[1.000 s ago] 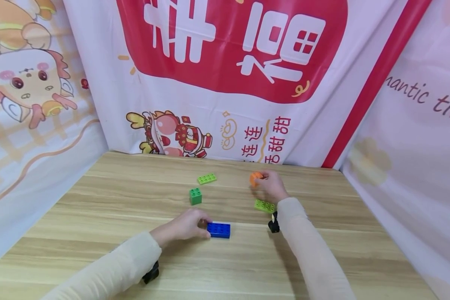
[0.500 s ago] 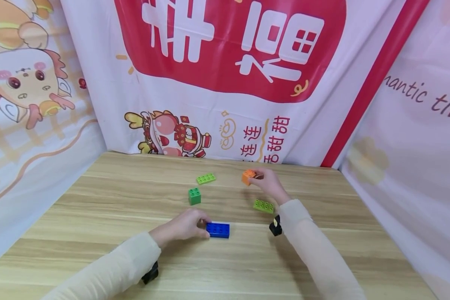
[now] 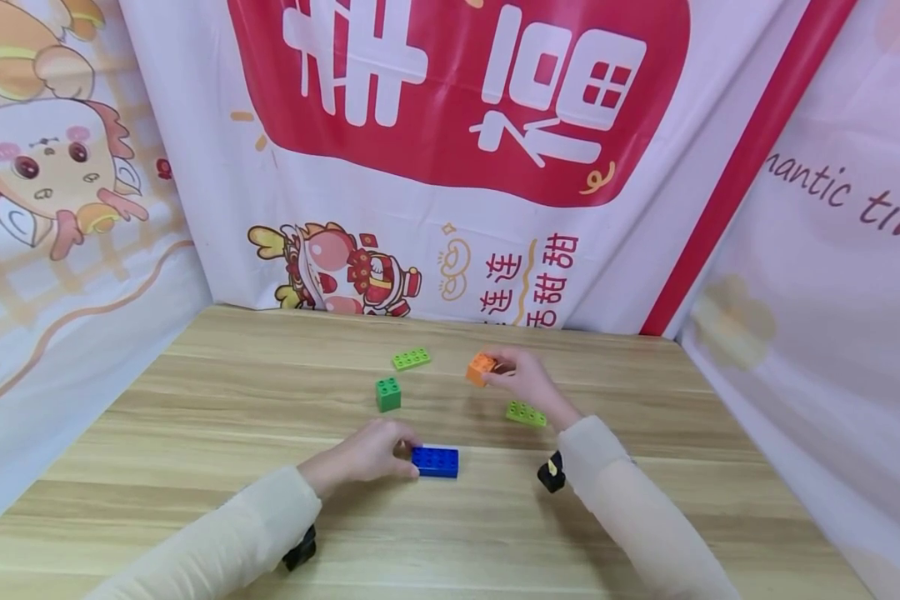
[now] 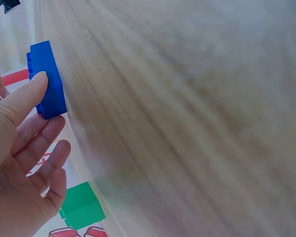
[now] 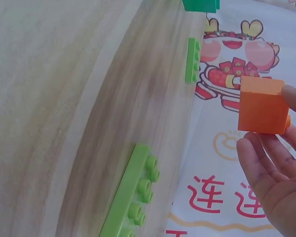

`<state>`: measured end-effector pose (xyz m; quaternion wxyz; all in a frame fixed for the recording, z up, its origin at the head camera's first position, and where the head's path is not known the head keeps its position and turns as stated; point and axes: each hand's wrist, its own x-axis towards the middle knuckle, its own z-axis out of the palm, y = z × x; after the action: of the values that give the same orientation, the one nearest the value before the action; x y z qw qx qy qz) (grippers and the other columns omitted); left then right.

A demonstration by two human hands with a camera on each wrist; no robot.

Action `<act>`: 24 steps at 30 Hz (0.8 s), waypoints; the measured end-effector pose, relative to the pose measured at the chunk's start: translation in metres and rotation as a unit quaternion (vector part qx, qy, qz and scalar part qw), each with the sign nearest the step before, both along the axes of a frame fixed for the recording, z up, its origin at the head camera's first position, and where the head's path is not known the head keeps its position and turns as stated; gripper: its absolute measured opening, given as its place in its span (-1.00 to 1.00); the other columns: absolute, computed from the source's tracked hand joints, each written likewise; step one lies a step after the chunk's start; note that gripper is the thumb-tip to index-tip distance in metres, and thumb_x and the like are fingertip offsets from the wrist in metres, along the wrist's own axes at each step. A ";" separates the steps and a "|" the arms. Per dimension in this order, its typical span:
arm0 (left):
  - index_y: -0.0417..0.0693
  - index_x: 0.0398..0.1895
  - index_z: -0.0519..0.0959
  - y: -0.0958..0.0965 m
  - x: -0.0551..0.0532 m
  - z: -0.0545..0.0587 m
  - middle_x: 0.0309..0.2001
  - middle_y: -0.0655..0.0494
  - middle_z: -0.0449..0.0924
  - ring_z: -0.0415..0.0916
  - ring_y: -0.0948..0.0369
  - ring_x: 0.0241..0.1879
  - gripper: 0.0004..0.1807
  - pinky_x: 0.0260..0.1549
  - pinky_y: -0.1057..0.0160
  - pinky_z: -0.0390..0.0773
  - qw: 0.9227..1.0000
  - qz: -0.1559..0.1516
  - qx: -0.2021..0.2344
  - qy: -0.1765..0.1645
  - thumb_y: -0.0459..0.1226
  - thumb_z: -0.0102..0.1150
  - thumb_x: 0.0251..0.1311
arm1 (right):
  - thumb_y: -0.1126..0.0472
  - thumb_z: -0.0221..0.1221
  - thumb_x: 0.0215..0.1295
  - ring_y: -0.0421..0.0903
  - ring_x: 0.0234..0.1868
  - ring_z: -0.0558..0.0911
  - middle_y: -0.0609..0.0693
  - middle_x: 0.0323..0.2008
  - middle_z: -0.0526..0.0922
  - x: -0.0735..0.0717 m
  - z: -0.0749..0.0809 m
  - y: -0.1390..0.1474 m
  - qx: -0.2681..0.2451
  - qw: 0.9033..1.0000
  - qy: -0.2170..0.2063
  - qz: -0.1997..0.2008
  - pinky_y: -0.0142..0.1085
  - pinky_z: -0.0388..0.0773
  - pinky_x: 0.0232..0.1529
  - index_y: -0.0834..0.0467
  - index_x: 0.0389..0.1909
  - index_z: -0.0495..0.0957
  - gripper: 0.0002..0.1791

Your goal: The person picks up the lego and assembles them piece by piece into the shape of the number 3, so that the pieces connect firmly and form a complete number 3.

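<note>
In the head view my left hand (image 3: 371,452) pinches the left end of a long blue building brick (image 3: 437,462) lying on the table. The left wrist view shows the thumb on the side of that blue brick (image 4: 48,84), with fingers behind it. My right hand (image 3: 527,377) holds a small orange brick (image 3: 480,369) between thumb and fingers; in the right wrist view the orange brick (image 5: 263,108) is raised off the wood. Below and right of it in the head view lies a thin lime brick (image 3: 526,413), close to the right wrist.
A square green brick (image 3: 388,395) stands left of centre on the wooden table (image 3: 195,433). Behind it lies another thin lime brick (image 3: 411,358). Printed cloths (image 3: 450,167) hang along the table's back and sides. Each wrist carries a black camera (image 3: 551,472).
My right hand has moved left with the orange brick, and slightly towards me in the last half second. The left hand and the blue brick have stayed in place.
</note>
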<state>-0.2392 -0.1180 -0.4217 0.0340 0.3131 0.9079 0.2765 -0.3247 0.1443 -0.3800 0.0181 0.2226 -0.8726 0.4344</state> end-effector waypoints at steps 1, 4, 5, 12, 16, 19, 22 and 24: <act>-0.18 -0.22 0.63 0.000 0.000 0.000 -0.30 0.14 0.61 0.50 0.21 -0.29 -0.64 -0.26 0.19 0.48 1.000 0.001 0.000 -0.001 -0.21 0.43 -0.13 | 0.29 0.24 0.16 -0.01 -0.20 0.58 0.10 -0.17 0.61 0.001 0.000 -0.001 0.000 1.000 0.000 0.001 -0.30 0.53 -0.24 0.29 0.04 0.50 -0.59; -0.18 -0.22 0.63 0.000 -0.001 0.000 -0.30 0.13 0.61 0.50 0.20 -0.27 -0.64 -0.24 0.18 0.48 1.000 0.002 0.000 -0.003 -0.21 0.43 -0.13 | 0.30 0.26 0.13 0.00 -0.21 0.58 0.12 -0.19 0.62 0.008 0.000 -0.003 -0.001 1.000 0.002 0.006 -0.29 0.53 -0.23 0.32 0.03 0.50 -0.58; -0.17 -0.22 0.63 0.000 -0.001 0.000 -0.30 0.13 0.61 0.50 0.20 -0.27 -0.64 -0.24 0.17 0.48 1.000 0.002 -0.001 -0.002 -0.21 0.43 -0.13 | 0.31 0.26 0.13 0.00 -0.21 0.59 0.13 -0.19 0.62 0.009 0.000 -0.004 -0.002 1.000 0.004 0.008 -0.28 0.53 -0.23 0.34 0.02 0.49 -0.58; -0.16 -0.23 0.63 0.000 -0.001 0.001 -0.30 0.15 0.61 0.49 0.21 -0.27 -0.64 -0.23 0.17 0.47 1.000 0.003 -0.005 -0.001 -0.20 0.43 -0.12 | 0.31 0.26 0.13 -0.02 -0.22 0.58 0.12 -0.20 0.62 0.023 -0.002 -0.010 0.001 1.000 0.007 0.021 -0.26 0.53 -0.22 0.34 -0.01 0.50 -0.61; -0.17 -0.23 0.63 0.000 0.000 0.002 -0.30 0.15 0.61 0.49 0.21 -0.27 -0.65 -0.24 0.17 0.47 1.000 0.003 -0.006 -0.002 -0.20 0.43 -0.12 | 0.31 0.26 0.14 -0.03 -0.23 0.58 0.11 -0.21 0.63 0.029 -0.003 -0.011 -0.005 0.999 0.003 0.034 -0.26 0.53 -0.22 0.34 -0.02 0.50 -0.62; -0.17 -0.24 0.63 0.001 0.001 0.003 -0.30 0.14 0.61 0.49 0.20 -0.27 -0.65 -0.24 0.16 0.47 1.000 0.002 -0.004 -0.002 -0.21 0.43 -0.12 | 0.30 0.26 0.14 -0.04 -0.22 0.57 0.10 -0.21 0.62 0.032 -0.005 -0.012 -0.010 0.999 -0.007 0.041 -0.25 0.53 -0.20 0.33 -0.02 0.51 -0.62; -0.18 -0.24 0.63 0.001 0.002 0.004 -0.30 0.13 0.61 0.49 0.18 -0.27 -0.65 -0.23 0.15 0.47 1.000 0.002 -0.004 0.000 -0.22 0.43 -0.12 | 0.29 0.27 0.13 -0.03 -0.21 0.57 0.09 -0.21 0.62 0.035 -0.008 -0.012 -0.015 0.999 -0.018 0.045 -0.22 0.52 -0.18 0.33 -0.02 0.51 -0.62; -0.18 -0.24 0.63 0.001 0.002 0.005 -0.30 0.12 0.61 0.49 0.18 -0.27 -0.65 -0.22 0.14 0.46 1.000 0.003 -0.004 0.000 -0.22 0.42 -0.12 | 0.28 0.28 0.12 -0.03 -0.21 0.57 0.08 -0.21 0.62 0.037 -0.009 -0.011 -0.014 0.998 -0.021 0.050 -0.20 0.51 -0.17 0.32 -0.01 0.51 -0.60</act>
<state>-0.2372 -0.1171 -0.4168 0.0342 0.3107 0.9098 0.2730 -0.2875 0.1330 -0.3890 -0.0186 0.2569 -0.8543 0.4514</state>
